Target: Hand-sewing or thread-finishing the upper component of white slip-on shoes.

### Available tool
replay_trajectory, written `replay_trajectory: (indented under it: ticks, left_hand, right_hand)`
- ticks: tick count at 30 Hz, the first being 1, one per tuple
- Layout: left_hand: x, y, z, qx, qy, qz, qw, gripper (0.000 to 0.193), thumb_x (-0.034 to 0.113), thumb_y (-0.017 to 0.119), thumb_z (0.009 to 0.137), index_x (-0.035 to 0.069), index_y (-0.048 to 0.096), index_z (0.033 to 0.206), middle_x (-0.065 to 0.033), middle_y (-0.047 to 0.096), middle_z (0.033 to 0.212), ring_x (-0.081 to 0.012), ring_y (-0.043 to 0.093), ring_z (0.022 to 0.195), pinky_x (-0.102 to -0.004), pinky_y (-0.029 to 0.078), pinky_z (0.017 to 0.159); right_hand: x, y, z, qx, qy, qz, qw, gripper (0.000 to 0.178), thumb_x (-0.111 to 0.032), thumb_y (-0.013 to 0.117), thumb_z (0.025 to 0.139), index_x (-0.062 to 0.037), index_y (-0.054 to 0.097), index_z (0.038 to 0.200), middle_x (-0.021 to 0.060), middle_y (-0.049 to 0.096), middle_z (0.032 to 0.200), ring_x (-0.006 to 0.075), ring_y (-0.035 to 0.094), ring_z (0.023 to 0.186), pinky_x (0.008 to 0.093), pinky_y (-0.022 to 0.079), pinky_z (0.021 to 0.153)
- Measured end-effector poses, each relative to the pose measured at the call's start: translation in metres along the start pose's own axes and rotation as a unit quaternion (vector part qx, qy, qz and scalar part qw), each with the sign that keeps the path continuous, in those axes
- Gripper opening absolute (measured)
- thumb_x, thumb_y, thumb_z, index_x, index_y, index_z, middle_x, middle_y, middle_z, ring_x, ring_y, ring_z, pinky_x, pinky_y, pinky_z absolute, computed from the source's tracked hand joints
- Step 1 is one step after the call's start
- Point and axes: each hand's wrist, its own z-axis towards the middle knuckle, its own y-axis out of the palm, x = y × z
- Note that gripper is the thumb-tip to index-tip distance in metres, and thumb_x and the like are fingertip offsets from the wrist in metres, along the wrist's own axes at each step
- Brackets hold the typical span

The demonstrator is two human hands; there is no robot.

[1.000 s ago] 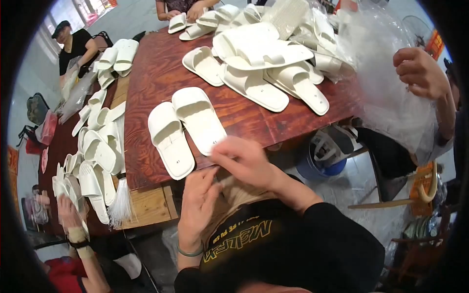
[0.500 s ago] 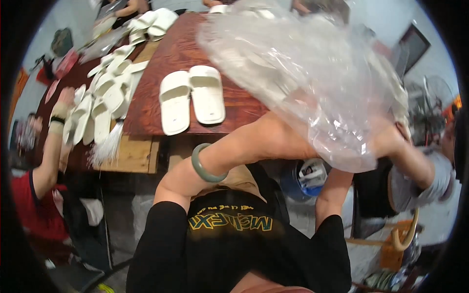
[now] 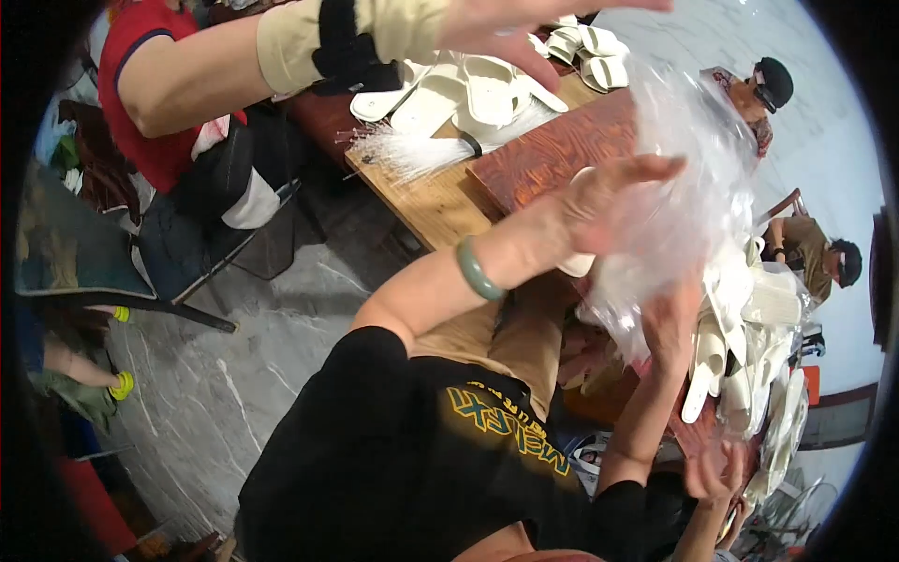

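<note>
A large crumpled clear plastic bag (image 3: 688,178) is held up in front of me, smeared by motion. My left hand (image 3: 609,206), below a green bangle (image 3: 478,270), grips its near side, one digit stretched out along the plastic. Lower on the bag's right, my right hand (image 3: 672,323) is closed on its edge, the fingertips partly hidden by the film. Beneath my left hand, a white slipper (image 3: 577,265) on the reddish wooden table (image 3: 543,155) shows only in part.
A co-worker's hand (image 3: 506,28) with a wrist support reaches in at the top left. Another person's hand (image 3: 716,478) is at lower right. White slippers (image 3: 449,94) and thin white ties (image 3: 412,150) lie left; more slippers (image 3: 740,328) are heaped right. A chair (image 3: 140,253) stands left.
The view has swung left and tilted. The bag, spread wide before, is now bunched more narrowly between my hands. The co-worker's arm at left now reaches across the top.
</note>
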Motion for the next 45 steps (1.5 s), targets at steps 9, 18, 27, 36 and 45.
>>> replay_trajectory:
  ticks: [9,18,27,36,45]
  left_hand:
    - [0.103,-0.127,-0.055,0.217,0.077,0.106,0.967,0.024,0.013,0.052,0.087,-0.001,0.061,0.104,-0.0073,0.064,0.096,-0.0157,0.062,0.085,-0.0262,0.053,0.069]
    - [0.235,-0.153,-0.041,0.316,0.348,0.36,0.806,0.056,0.033,0.051,0.088,-0.002,0.04,0.131,-0.0159,0.048,0.127,-0.0257,0.044,0.118,-0.044,0.033,0.099]
    - [-0.024,-0.055,-0.033,-0.005,-0.086,0.625,0.775,0.051,0.031,0.032,0.093,-0.003,0.042,0.13,-0.0167,0.046,0.131,-0.0261,0.036,0.129,-0.0388,0.026,0.106]
    - [-0.101,-0.052,-0.042,0.033,-0.348,0.332,0.876,0.029,0.018,0.047,0.096,-0.004,0.054,0.114,-0.011,0.064,0.081,-0.0154,0.063,0.076,-0.0264,0.049,0.071]
    - [-0.052,-0.123,-0.034,0.265,-0.372,-0.075,0.886,0.036,0.024,0.041,0.098,-0.006,0.052,0.115,-0.0067,0.064,0.078,-0.0203,0.065,0.066,-0.0332,0.055,0.062]
  right_hand:
    - [-0.023,0.105,0.133,-0.149,-0.174,-0.069,0.971,0.015,-0.01,0.053,0.072,-0.0056,0.06,0.085,0.0089,0.058,0.095,0.0225,0.055,0.099,0.0518,0.023,0.108]
    - [-0.011,0.043,0.048,-0.139,-0.045,0.236,0.961,0.016,-0.01,0.056,0.075,-0.0054,0.055,0.09,0.0101,0.061,0.086,0.0229,0.063,0.085,0.0325,0.049,0.076]
    - [-0.006,0.031,-0.051,0.162,0.359,0.589,0.705,0.008,0.002,0.063,0.081,0.0027,0.065,0.089,0.0084,0.062,0.088,0.013,0.059,0.077,0.0243,0.047,0.067]
    - [0.012,0.019,-0.08,0.166,0.494,0.482,0.704,0.017,-0.009,0.056,0.09,0.0025,0.063,0.1,0.0058,0.062,0.092,0.0095,0.057,0.084,0.021,0.046,0.069]
    - [-0.001,0.012,-0.087,-0.203,0.463,0.617,0.603,0.042,-0.009,0.055,0.091,0.0001,0.042,0.129,0.0081,0.063,0.088,0.0089,0.059,0.066,0.0254,0.048,0.059]
